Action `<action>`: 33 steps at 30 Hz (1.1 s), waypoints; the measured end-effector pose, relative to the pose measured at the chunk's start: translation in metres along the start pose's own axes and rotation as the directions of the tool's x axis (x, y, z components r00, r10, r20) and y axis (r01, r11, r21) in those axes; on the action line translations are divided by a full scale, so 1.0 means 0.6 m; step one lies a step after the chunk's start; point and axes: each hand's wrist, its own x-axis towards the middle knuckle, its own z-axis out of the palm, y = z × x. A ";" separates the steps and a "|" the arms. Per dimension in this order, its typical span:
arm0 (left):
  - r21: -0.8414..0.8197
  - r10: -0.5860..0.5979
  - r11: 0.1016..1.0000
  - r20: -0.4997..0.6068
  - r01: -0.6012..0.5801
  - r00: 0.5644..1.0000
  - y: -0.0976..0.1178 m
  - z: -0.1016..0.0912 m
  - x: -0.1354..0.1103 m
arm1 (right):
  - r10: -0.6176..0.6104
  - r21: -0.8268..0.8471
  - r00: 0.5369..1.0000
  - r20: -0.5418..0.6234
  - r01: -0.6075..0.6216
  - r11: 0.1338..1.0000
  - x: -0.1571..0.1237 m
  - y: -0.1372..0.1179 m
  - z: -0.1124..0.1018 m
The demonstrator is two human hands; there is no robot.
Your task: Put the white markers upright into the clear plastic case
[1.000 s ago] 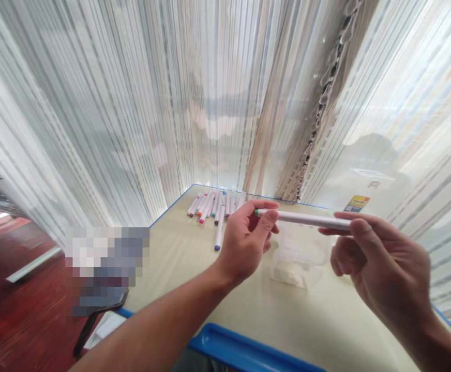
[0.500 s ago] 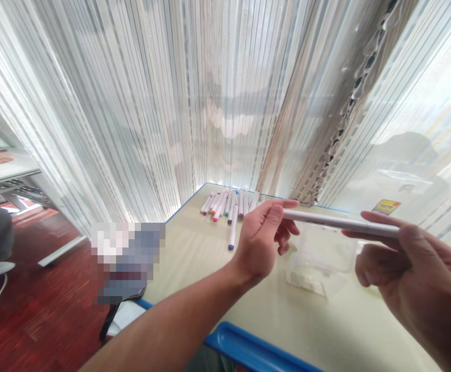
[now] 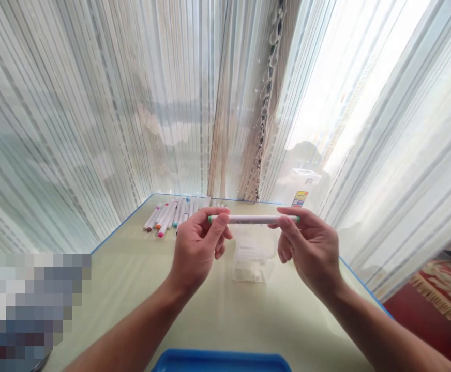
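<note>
A white marker (image 3: 252,219) with green ends is held level above the table, stretched between my two hands. My left hand (image 3: 200,243) pinches its left end between thumb and fingers. On the other end, my right hand (image 3: 309,240) has a similar pinch. Below and behind the marker sits a clear plastic case (image 3: 251,263) on the table, partly hidden by the hands. Several white markers (image 3: 167,217) with coloured ends lie in a bunch at the far left, partly covered by my left hand.
The pale table (image 3: 132,305) has a blue edge. A blue tray (image 3: 221,360) lies at its near side. At the back right stands a clear package (image 3: 300,198) with a yellow label. String curtains (image 3: 163,103) hang behind the table. A pixelated patch covers the lower left.
My view has swung to the right. The marker has gone from slanted to level, and its green ends now show. Both hands keep hold of it.
</note>
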 end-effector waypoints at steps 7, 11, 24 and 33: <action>0.054 -0.001 0.999 0.003 0.001 1.000 0.000 0.002 -0.001 | 0.010 -0.022 1.000 0.015 -0.010 1.000 -0.001 -0.011 0.007; 0.011 0.007 1.000 -0.004 -0.007 1.000 0.002 0.005 -0.002 | 0.023 -0.018 0.999 0.025 -0.023 1.000 0.000 -0.009 0.003; -0.026 0.042 0.999 -0.040 -0.043 0.998 0.000 0.003 0.002 | 0.044 0.049 0.999 0.014 -0.044 0.998 0.002 -0.007 -0.001; -0.054 0.062 0.996 -0.094 -0.067 0.994 0.002 0.001 0.001 | 0.032 -0.010 0.999 0.005 -0.032 0.999 -0.002 -0.001 -0.004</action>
